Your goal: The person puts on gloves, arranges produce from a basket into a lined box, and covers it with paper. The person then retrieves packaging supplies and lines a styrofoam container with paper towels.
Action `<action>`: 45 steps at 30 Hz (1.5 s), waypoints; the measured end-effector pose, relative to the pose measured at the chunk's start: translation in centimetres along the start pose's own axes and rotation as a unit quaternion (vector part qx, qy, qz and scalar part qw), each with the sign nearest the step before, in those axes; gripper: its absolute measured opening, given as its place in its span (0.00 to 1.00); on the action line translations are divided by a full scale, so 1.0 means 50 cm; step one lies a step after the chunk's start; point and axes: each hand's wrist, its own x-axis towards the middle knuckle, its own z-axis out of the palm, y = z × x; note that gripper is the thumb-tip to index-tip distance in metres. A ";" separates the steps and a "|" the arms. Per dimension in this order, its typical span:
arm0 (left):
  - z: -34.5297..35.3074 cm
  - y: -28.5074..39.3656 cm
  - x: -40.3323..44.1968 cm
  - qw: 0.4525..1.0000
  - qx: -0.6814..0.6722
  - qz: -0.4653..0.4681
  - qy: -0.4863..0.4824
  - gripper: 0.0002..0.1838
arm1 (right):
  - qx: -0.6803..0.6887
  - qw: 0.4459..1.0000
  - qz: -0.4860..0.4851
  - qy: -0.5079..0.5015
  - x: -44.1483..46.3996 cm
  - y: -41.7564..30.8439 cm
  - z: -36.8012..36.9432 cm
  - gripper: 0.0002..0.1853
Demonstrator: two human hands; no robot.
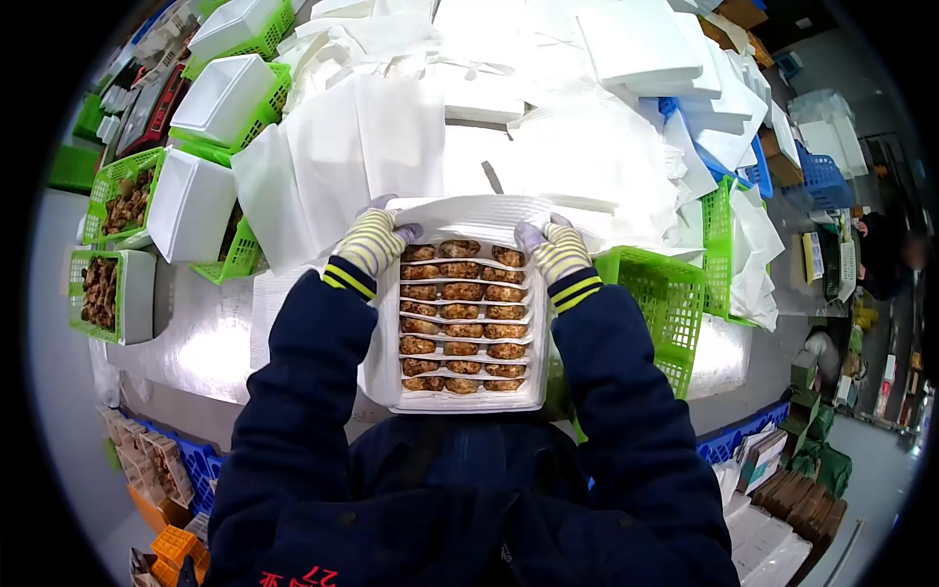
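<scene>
A white foam box (383, 367) stands in front of my body at the table's near edge. Inside lie several rows of brown, knobbly lumps (461, 292), perhaps a root or mushroom; I cannot tell which. Folded white strips separate the rows. At the box's far end, a white liner sheet (474, 212) is bent up and partly covers the farthest row. My left hand (374, 242), in a striped glove, is closed on the sheet's left corner. My right hand (556, 248), gloved alike, pinches its right corner. Both thumbs lie near the box's inner edge.
Loose white sheets (352, 137) and stacked foam lids (641, 44) cover the far table. Green baskets (657, 303) stand at right. On the left are foam boxes (191, 205) and green baskets of brown lumps (99, 293). Another person (885, 254) is at far right.
</scene>
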 end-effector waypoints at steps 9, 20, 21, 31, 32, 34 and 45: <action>-0.066 0.205 -0.019 0.910 0.366 -0.172 -0.090 0.25 | -0.240 0.962 0.091 -0.087 -0.038 -0.144 -0.069 0.19; 0.104 0.125 -0.066 0.922 0.311 0.222 0.069 0.14 | -0.227 0.948 0.135 -0.176 -0.047 -0.190 -0.108 0.21; 0.103 0.118 -0.062 0.923 0.311 0.222 0.039 0.14 | -0.250 0.968 -0.021 -0.023 -0.053 -0.102 -0.066 0.17; 0.098 0.101 -0.064 0.892 0.341 0.277 0.105 0.13 | -0.434 0.849 -0.299 0.029 -0.081 -0.066 0.006 0.17; 0.093 0.100 -0.067 0.893 0.353 0.259 0.107 0.12 | -0.434 0.849 -0.299 0.028 -0.079 -0.062 0.006 0.17; 0.088 0.104 -0.074 0.889 0.354 0.257 0.134 0.11 | -0.438 0.838 -0.325 0.023 -0.077 -0.053 0.001 0.17; 0.049 0.096 -0.135 0.904 0.304 0.255 0.160 0.17 | -0.216 0.916 -0.290 0.174 -0.181 0.042 -0.138 0.13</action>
